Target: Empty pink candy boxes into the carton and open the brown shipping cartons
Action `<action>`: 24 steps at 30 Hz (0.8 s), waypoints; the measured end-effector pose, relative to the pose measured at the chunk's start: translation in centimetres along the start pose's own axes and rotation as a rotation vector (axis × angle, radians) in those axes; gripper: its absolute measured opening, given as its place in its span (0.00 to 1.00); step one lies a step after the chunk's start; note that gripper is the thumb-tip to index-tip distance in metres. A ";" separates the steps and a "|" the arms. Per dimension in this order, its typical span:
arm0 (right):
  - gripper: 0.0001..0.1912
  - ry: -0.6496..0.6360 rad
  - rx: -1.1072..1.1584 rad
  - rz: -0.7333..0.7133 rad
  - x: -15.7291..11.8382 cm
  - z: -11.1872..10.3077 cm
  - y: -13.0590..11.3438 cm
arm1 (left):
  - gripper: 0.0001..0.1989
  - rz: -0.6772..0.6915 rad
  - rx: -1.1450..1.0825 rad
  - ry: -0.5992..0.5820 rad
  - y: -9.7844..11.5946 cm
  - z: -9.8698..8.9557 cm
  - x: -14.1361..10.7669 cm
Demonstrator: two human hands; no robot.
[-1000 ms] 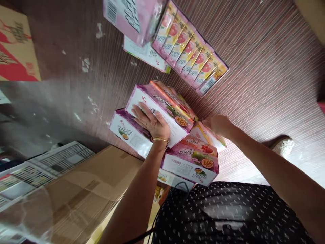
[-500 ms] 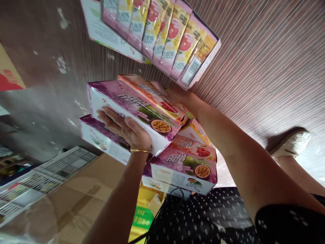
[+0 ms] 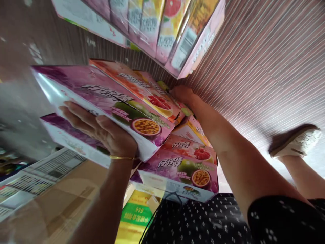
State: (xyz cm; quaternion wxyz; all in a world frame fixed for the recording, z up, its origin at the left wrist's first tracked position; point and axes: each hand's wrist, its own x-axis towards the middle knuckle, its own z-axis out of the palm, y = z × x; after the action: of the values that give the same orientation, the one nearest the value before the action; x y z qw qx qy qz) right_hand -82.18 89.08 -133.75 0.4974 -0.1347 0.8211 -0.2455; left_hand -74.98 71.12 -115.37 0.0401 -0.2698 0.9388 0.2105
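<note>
My left hand [image 3: 101,130], with a thin gold bracelet at the wrist, presses its palm and fingers against the white side of a purple passion-fruit box [image 3: 127,101]. Beside that box lies an orange box [image 3: 142,86], with more boxes behind it. At the far end of this row is my right hand [image 3: 181,94], its fingers partly hidden, so the row sits clamped between both hands. Another purple box [image 3: 76,139] shows below my left hand. Nearer my body are more stacked purple and orange boxes [image 3: 177,162].
An open box of upright sachets [image 3: 162,34] stands at the top. A cardboard carton [image 3: 68,189] and white slotted crate [image 3: 38,176] are lower left. A yellow-green package [image 3: 134,210] lies at the bottom. A foot in a white shoe [image 3: 297,140] is on the right.
The row of held boxes and my left hand have shifted left and look larger. The sachet box appears closer and higher in view. My right hand stays at the row's far end.
</note>
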 end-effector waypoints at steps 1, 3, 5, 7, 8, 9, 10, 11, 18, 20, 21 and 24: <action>0.27 -0.026 -0.023 -0.015 0.2 0.7 0.0 | 0.57 0.002 0.001 0.000 -0.1 0.0 0.1; 0.25 -0.098 -0.084 -0.018 -1.1 1.6 0.7 | 0.58 0.016 0.013 -0.006 -0.6 0.0 0.2; 0.23 -0.177 -0.140 -0.001 -4.3 1.8 2.4 | 0.59 0.042 0.034 -0.012 -1.7 0.2 -0.1; 0.22 -0.195 -0.179 0.080 -8.7 1.5 4.2 | 0.58 0.068 0.048 -0.001 -2.7 0.6 -0.5; 0.22 -0.167 -0.184 0.150 -11.0 1.2 4.8 | 0.56 0.079 0.049 0.009 -2.9 0.8 -0.6; 0.24 -0.121 -0.172 0.235 -13.4 0.9 5.1 | 0.53 0.084 0.046 0.012 -2.9 1.0 -0.6; 0.25 -0.073 -0.139 0.317 -15.6 0.8 5.0 | 0.49 0.077 0.043 0.003 -2.7 1.1 -0.5; 0.27 -0.042 -0.088 0.376 -17.6 0.9 4.4 | 0.44 0.054 0.045 -0.018 -2.2 1.1 -0.3; 0.21 -0.101 0.110 0.316 -26.6 5.8 -4.0 | 0.37 0.033 0.000 -0.100 -0.5 -4.4 -3.8; 0.22 -0.095 0.132 0.363 -27.9 6.8 -4.8 | 0.37 0.083 -0.056 -0.030 -1.8 -6.0 -8.9; 0.23 -0.093 0.139 0.389 -28.5 7.1 -4.8 | 0.36 -0.003 -0.065 -0.026 -2.4 -6.4 -11.8; 0.23 -0.092 0.147 0.442 -30.0 7.5 -4.0 | 0.32 -0.456 -0.072 -0.139 -3.2 -5.5 -19.0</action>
State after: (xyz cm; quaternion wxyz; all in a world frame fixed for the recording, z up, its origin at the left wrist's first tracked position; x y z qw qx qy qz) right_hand -61.55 97.64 -111.98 0.5844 0.0736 0.7870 -0.1834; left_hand -56.91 75.68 -107.99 0.1415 -0.4610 0.8404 0.2475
